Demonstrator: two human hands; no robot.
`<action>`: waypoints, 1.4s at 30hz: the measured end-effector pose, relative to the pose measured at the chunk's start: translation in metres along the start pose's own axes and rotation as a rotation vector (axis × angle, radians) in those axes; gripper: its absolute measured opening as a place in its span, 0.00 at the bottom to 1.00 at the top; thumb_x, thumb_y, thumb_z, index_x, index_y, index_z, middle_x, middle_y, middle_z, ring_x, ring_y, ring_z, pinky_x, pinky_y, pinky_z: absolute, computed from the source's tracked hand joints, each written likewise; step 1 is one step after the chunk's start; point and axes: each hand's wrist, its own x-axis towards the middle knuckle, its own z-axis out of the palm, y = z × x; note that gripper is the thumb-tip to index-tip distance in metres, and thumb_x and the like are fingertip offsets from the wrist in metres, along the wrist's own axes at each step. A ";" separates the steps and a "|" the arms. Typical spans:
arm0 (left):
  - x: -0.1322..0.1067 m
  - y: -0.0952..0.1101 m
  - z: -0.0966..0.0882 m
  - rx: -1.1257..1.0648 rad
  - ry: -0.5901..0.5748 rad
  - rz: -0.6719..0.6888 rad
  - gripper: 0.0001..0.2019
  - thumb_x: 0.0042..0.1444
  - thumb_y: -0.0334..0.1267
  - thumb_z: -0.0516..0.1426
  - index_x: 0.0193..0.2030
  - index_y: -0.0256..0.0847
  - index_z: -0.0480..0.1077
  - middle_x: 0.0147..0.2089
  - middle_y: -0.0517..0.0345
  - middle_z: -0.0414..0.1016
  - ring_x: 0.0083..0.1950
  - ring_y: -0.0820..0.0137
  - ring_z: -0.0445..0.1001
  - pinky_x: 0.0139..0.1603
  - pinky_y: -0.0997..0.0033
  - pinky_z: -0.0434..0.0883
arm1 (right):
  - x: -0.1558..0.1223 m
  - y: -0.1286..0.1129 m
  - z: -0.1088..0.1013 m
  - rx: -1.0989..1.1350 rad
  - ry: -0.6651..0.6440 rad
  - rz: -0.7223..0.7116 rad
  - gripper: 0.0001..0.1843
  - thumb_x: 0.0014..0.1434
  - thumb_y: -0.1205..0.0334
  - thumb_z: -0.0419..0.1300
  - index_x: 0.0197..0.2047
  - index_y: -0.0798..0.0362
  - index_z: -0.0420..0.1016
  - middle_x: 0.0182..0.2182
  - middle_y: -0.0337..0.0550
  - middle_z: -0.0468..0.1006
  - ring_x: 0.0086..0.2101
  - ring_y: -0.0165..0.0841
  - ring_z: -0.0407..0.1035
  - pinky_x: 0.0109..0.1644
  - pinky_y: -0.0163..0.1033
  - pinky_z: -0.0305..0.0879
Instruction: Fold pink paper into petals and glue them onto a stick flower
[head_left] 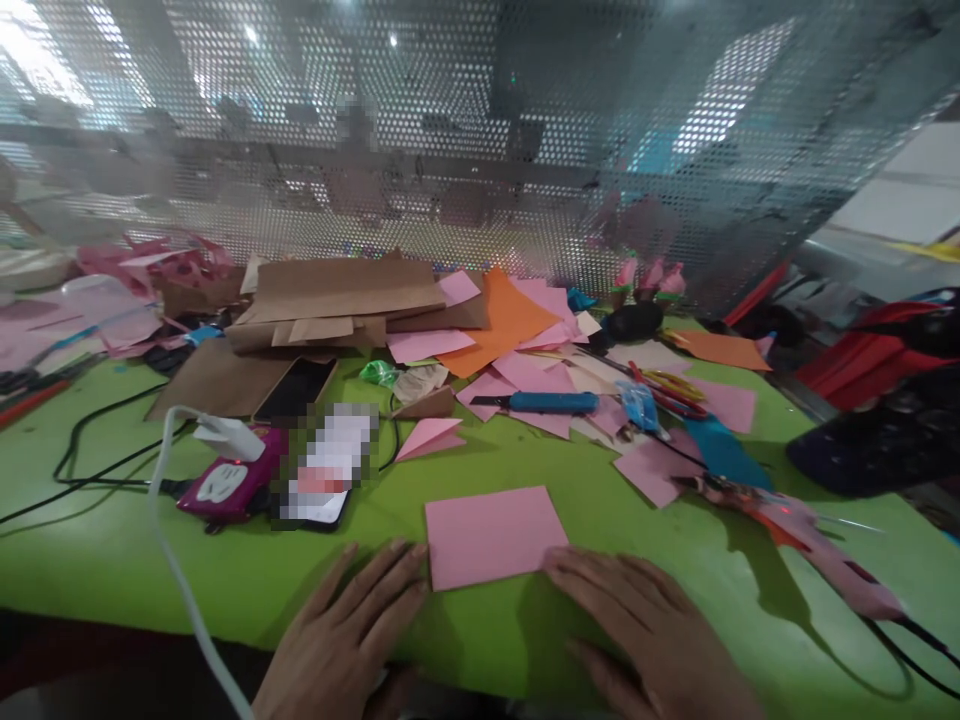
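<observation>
A pink rectangular piece of paper (495, 540), perhaps folded, lies flat on the green tabletop (405, 640) before me. My left hand (352, 620) rests beside its left edge with fingers stretched out, the fingertips at or very near that edge. At the lower right corner, the fingertips of my right hand (637, 620) touch the paper, its fingers extended and the thumb apart. Neither hand grips anything. Just beyond the paper sits a small folded pink piece (431, 438).
A blue utility knife (551, 402) lies among pink scraps. To the right is a pink hot glue gun (817, 550) with a black cord. Leftward are a phone (330, 465), a purple power adapter (232, 480) and a white cable (161, 520). Brown cardboard (345, 290) is piled behind.
</observation>
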 end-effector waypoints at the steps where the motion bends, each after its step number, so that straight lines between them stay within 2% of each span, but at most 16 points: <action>1: 0.000 0.000 0.000 -0.009 0.008 -0.004 0.23 0.52 0.35 0.56 0.57 0.40 0.68 0.66 0.55 0.67 0.65 0.63 0.66 0.72 0.59 0.45 | 0.003 0.002 -0.001 0.037 0.006 0.045 0.29 0.63 0.60 0.57 0.66 0.42 0.60 0.57 0.41 0.75 0.53 0.41 0.70 0.54 0.47 0.65; 5: 0.008 0.001 0.000 -0.063 0.088 -0.055 0.16 0.53 0.36 0.56 0.50 0.40 0.69 0.61 0.51 0.73 0.61 0.62 0.71 0.60 0.60 0.66 | 0.027 0.015 -0.007 0.152 0.011 0.201 0.24 0.63 0.57 0.58 0.62 0.43 0.65 0.55 0.45 0.75 0.52 0.43 0.69 0.53 0.48 0.67; 9: 0.024 0.002 -0.003 -0.174 0.144 -0.139 0.22 0.54 0.35 0.55 0.57 0.38 0.64 0.56 0.50 0.77 0.54 0.61 0.77 0.51 0.61 0.74 | 0.060 0.029 -0.014 0.236 -0.121 0.195 0.36 0.58 0.46 0.63 0.66 0.45 0.61 0.62 0.48 0.68 0.59 0.48 0.61 0.61 0.53 0.59; 12: 0.038 0.003 -0.005 -0.301 0.135 -0.234 0.25 0.57 0.35 0.55 0.62 0.40 0.61 0.57 0.51 0.77 0.55 0.60 0.77 0.52 0.60 0.75 | 0.074 0.032 -0.020 0.265 -0.197 0.205 0.41 0.51 0.42 0.68 0.65 0.46 0.65 0.60 0.50 0.70 0.57 0.50 0.62 0.59 0.53 0.60; 15: 0.052 0.002 -0.001 -0.473 0.135 -0.370 0.23 0.61 0.36 0.54 0.64 0.45 0.59 0.59 0.52 0.75 0.58 0.61 0.74 0.54 0.60 0.74 | 0.078 0.032 -0.025 0.311 -0.184 0.261 0.38 0.48 0.50 0.72 0.61 0.46 0.69 0.54 0.49 0.74 0.53 0.49 0.65 0.53 0.50 0.63; 18: 0.068 0.000 0.008 -0.692 0.147 -0.522 0.23 0.63 0.38 0.53 0.65 0.47 0.58 0.63 0.50 0.70 0.63 0.59 0.68 0.60 0.54 0.70 | 0.080 0.034 -0.027 0.421 -0.158 0.307 0.16 0.52 0.60 0.68 0.45 0.49 0.77 0.42 0.44 0.78 0.43 0.42 0.70 0.45 0.43 0.64; 20: 0.082 -0.002 0.013 -0.858 0.172 -0.625 0.26 0.63 0.41 0.54 0.67 0.46 0.56 0.67 0.48 0.64 0.68 0.57 0.61 0.65 0.49 0.63 | 0.084 0.039 -0.028 0.545 -0.137 0.331 0.03 0.54 0.64 0.64 0.34 0.50 0.76 0.33 0.41 0.78 0.35 0.38 0.71 0.38 0.40 0.64; 22: 0.099 -0.005 0.015 -1.055 0.228 -0.733 0.29 0.63 0.43 0.54 0.69 0.45 0.52 0.71 0.47 0.57 0.71 0.58 0.55 0.69 0.49 0.56 | 0.091 0.045 -0.031 0.666 -0.064 0.359 0.03 0.54 0.63 0.63 0.29 0.51 0.73 0.28 0.38 0.77 0.32 0.36 0.70 0.36 0.39 0.63; 24: 0.119 -0.008 0.013 -1.295 0.312 -0.829 0.31 0.62 0.44 0.56 0.70 0.46 0.51 0.72 0.48 0.55 0.71 0.60 0.56 0.68 0.54 0.58 | 0.101 0.051 -0.038 0.736 0.069 0.379 0.06 0.54 0.61 0.64 0.28 0.51 0.72 0.27 0.38 0.76 0.31 0.35 0.69 0.35 0.38 0.64; 27: 0.148 -0.013 0.005 -1.645 0.426 -0.980 0.31 0.58 0.46 0.61 0.67 0.48 0.58 0.70 0.51 0.60 0.69 0.59 0.59 0.64 0.63 0.62 | 0.117 0.056 -0.051 0.759 0.283 0.377 0.08 0.53 0.57 0.64 0.28 0.51 0.72 0.26 0.38 0.74 0.29 0.34 0.67 0.34 0.38 0.64; 30: 0.173 -0.015 0.001 -1.831 0.439 -1.105 0.33 0.56 0.49 0.63 0.66 0.49 0.59 0.67 0.50 0.65 0.66 0.59 0.64 0.55 0.68 0.68 | 0.126 0.058 -0.059 0.768 0.433 0.351 0.07 0.54 0.57 0.64 0.29 0.51 0.72 0.27 0.39 0.76 0.30 0.35 0.69 0.35 0.39 0.65; 32: 0.185 -0.014 0.001 -1.882 0.413 -1.120 0.34 0.55 0.52 0.62 0.66 0.47 0.57 0.66 0.48 0.65 0.64 0.58 0.67 0.48 0.69 0.70 | 0.127 0.059 -0.056 0.780 0.487 0.339 0.07 0.55 0.57 0.64 0.30 0.50 0.72 0.28 0.40 0.77 0.31 0.36 0.70 0.36 0.39 0.66; 34: 0.195 -0.012 0.001 -1.945 0.381 -1.055 0.36 0.55 0.55 0.62 0.66 0.46 0.55 0.64 0.46 0.67 0.62 0.58 0.68 0.46 0.69 0.70 | 0.124 0.061 -0.049 0.787 0.521 0.323 0.07 0.56 0.57 0.64 0.30 0.50 0.72 0.30 0.41 0.78 0.33 0.38 0.72 0.38 0.40 0.67; 37: 0.207 -0.009 0.003 -1.998 0.337 -0.951 0.39 0.53 0.54 0.64 0.68 0.48 0.53 0.60 0.48 0.72 0.60 0.59 0.70 0.49 0.68 0.70 | 0.118 0.065 -0.036 0.749 0.503 0.301 0.07 0.57 0.58 0.64 0.31 0.50 0.71 0.32 0.42 0.78 0.36 0.39 0.73 0.42 0.42 0.68; 39: 0.214 -0.008 0.006 -1.973 0.309 -0.993 0.42 0.50 0.51 0.66 0.69 0.49 0.53 0.59 0.50 0.73 0.57 0.60 0.72 0.51 0.67 0.69 | 0.114 0.067 -0.030 0.712 0.445 0.313 0.06 0.58 0.58 0.63 0.34 0.50 0.72 0.33 0.41 0.78 0.37 0.39 0.73 0.43 0.42 0.68; 42: 0.219 -0.009 0.013 -1.951 0.270 -1.147 0.46 0.46 0.52 0.68 0.69 0.49 0.53 0.57 0.50 0.74 0.50 0.60 0.77 0.51 0.65 0.70 | 0.112 0.070 -0.028 0.723 0.357 0.354 0.09 0.58 0.55 0.64 0.39 0.50 0.74 0.37 0.43 0.79 0.41 0.40 0.73 0.45 0.43 0.69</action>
